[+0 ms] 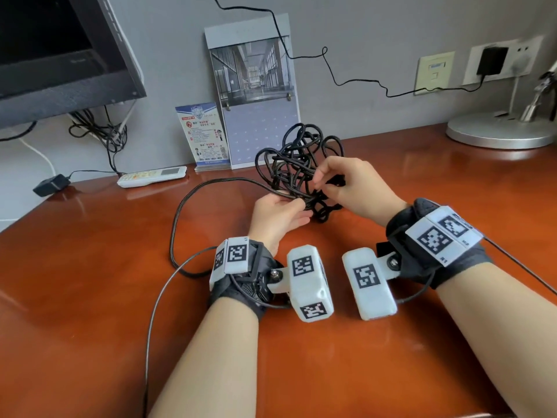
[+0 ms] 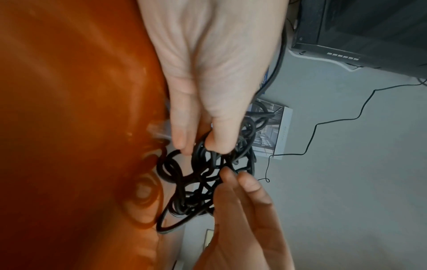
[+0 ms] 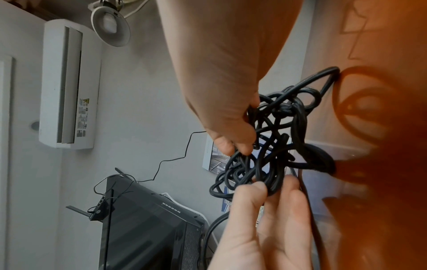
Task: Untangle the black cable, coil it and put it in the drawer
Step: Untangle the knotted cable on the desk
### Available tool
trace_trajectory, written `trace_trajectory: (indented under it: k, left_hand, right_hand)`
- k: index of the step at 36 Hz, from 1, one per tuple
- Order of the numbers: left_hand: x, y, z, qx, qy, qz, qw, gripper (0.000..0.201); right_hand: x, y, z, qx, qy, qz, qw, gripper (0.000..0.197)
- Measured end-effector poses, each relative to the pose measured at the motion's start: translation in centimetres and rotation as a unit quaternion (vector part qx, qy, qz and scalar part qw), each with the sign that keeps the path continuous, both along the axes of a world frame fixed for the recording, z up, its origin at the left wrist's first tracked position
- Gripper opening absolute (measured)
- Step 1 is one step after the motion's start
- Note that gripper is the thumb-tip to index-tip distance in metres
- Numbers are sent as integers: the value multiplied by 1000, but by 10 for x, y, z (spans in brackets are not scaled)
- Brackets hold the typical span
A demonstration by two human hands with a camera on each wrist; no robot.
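Bare forearms; dark wrist straps (image 1: 422, 236) on both, white marker blocks (image 1: 310, 282) with black square codes, bolts, thin cables.

Near side: the wooden desk (image 1: 90, 297) is bare in front of the wrists.
Middle: black cable (image 1: 297, 164) tangle, its loose strand looping left.
Back edge: remote control (image 1: 152, 177), leaflet stand (image 1: 202, 137), calendar (image 1: 256, 95).
Back right: lamp base (image 1: 497, 132).
Back left: monitor (image 1: 60, 55) overhangs.

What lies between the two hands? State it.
Head view: the tangled black cable fills the gap, pinched by the left hand and right hand.
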State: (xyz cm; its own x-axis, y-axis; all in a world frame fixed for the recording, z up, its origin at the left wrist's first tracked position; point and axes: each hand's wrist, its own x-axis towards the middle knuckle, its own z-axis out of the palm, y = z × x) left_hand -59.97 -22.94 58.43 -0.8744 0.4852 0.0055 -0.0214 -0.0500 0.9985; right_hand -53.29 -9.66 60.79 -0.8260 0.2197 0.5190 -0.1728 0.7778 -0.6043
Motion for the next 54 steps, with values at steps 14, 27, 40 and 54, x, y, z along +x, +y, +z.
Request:
trace_trajectory:
  k: [14,27,40,54]
  left_hand:
    - [1,-3,-3,89,15,15,996,19]
    - [6,-4,1,112,106,23,988,20]
    - [7,-5,5,199,5,-16,980,15]
    - [7,-9,24,38,0,-9,999,21]
  right_hand:
    - [1,-9,3,52,-2,-4,999,24]
    - [1,-14,7,114,16,-46,992,17]
    - [0,-25,11,144,143,-68,977,17]
    - [1,-9,10,89,-7,-63,994,21]
